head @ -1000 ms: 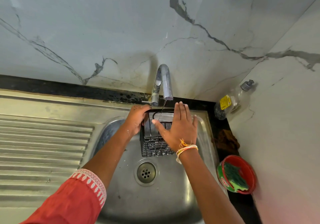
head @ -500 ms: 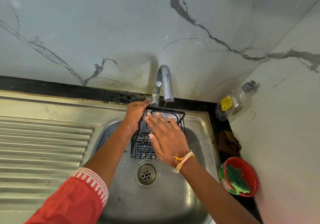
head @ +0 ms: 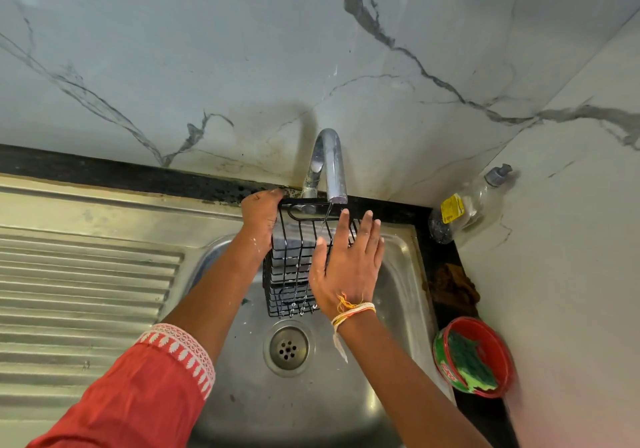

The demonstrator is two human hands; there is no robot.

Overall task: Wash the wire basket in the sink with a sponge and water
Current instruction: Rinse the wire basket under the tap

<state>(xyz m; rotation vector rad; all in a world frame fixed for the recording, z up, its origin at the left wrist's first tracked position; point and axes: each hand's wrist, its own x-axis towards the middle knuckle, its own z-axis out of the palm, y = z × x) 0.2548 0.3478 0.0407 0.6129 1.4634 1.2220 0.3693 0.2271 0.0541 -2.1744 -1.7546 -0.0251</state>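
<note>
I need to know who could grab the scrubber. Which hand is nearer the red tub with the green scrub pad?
The right hand, open-palmed against the black wire basket, is nearer the red tub. The left hand grips the basket's far-left rim, farther away.

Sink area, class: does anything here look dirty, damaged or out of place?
Yes. Dark grime stains the wall's bottom edge and the black ledge beside the tap. A brown rag lies crumpled on the ledge right of the sink.
</note>
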